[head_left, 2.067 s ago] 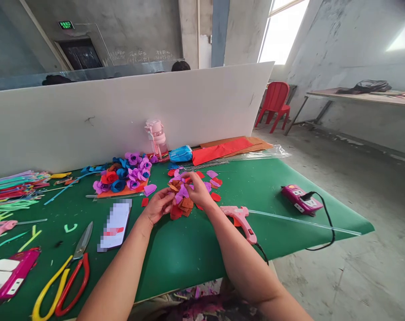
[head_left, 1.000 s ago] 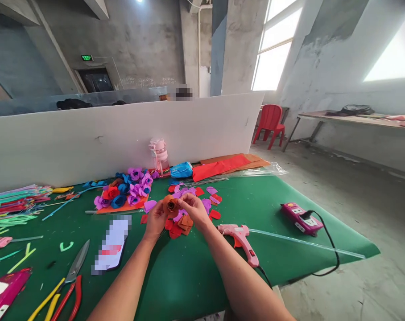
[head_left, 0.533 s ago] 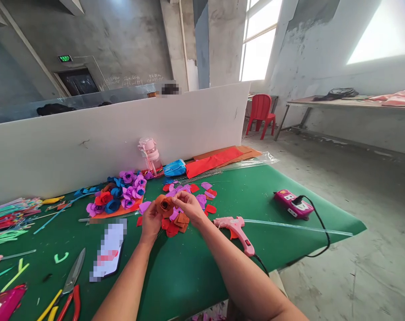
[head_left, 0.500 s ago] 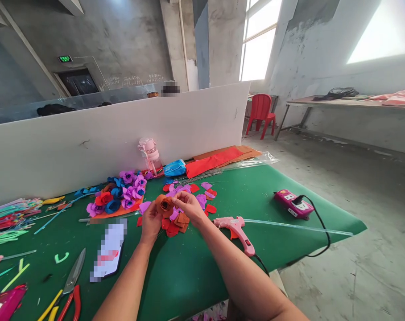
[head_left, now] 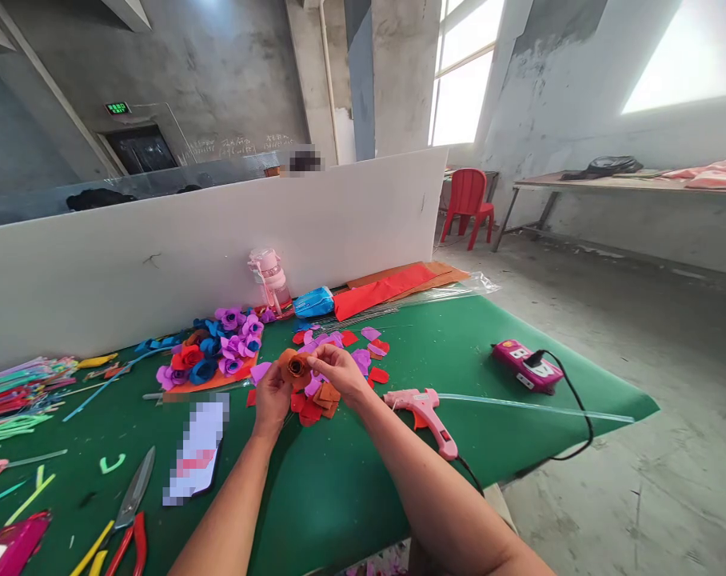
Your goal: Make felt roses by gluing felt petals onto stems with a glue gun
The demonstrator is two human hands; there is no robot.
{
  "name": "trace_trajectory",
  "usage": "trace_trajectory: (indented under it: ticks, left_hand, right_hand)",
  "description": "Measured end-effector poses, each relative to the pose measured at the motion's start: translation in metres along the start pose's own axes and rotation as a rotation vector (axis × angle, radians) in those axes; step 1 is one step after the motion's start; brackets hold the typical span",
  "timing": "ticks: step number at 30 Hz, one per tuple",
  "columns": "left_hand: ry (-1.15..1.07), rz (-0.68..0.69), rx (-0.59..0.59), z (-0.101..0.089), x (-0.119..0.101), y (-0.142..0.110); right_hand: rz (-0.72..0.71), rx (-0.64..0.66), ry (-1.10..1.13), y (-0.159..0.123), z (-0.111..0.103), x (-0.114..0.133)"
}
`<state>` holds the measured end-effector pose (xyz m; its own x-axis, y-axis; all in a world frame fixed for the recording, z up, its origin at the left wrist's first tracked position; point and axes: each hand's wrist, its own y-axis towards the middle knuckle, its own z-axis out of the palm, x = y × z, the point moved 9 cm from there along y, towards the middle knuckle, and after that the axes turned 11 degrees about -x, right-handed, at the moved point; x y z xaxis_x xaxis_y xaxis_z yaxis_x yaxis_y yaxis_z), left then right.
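Observation:
A brown paper flower (head_left: pixel 295 367) with a dark rolled centre is held up over the table between both hands. My left hand (head_left: pixel 272 402) is closed round its left side and underside. The fingertips of my right hand (head_left: pixel 337 370) pinch a petal on its right edge. Below and behind the flower, loose petals (head_left: pixel 360 362) in purple, red and brown lie scattered. Close to my right forearm, a pink glue gun (head_left: pixel 421 412) lies on its side with a long clear glue stick (head_left: pixel 536 406) in its back end.
On the green table (head_left: pixel 339 496) at left lie finished flowers (head_left: pixel 210 352), a phone (head_left: pixel 196 448), scissors (head_left: pixel 132 496), red-handled pliers (head_left: pixel 126 548) and bundled pipe cleaners (head_left: pixel 21 392). A magenta power block (head_left: pixel 526 366) with a black cord stands right. A pink bottle (head_left: pixel 269 278) stands by the white partition (head_left: pixel 351 216).
Both hands keep the brown flower in almost the same place and grip. The whole view has shifted very slightly; nothing on the table has visibly moved.

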<state>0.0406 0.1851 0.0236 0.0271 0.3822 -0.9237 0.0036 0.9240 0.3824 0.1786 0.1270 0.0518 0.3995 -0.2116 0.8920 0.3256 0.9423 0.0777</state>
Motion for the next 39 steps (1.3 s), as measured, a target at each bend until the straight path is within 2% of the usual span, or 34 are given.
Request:
trace_trajectory:
  ticks: [18, 25, 27, 32, 39]
  left_hand:
    - [0.060, 0.031, 0.058, 0.004, -0.012, -0.001]
    - [0.075, 0.024, 0.147, 0.012, -0.017, -0.006]
    - [0.067, 0.004, 0.162, 0.013, -0.015, -0.007]
    - [0.001, -0.032, 0.076, 0.005, -0.010, -0.003]
    - [-0.230, -0.138, -0.060, -0.006, 0.000, 0.000]
  right_hand:
    - [-0.031, 0.019, -0.067, 0.001, -0.005, 0.005]
    - [-0.026, 0.061, -0.070, -0.001, 0.001, 0.002]
    - [-0.027, 0.039, -0.067, 0.000, -0.001, 0.001]
    - [-0.076, -0.037, -0.098, 0.002, -0.008, 0.006]
    - [-0.060, 0.018, -0.166, -0.001, 0.002, -0.008]
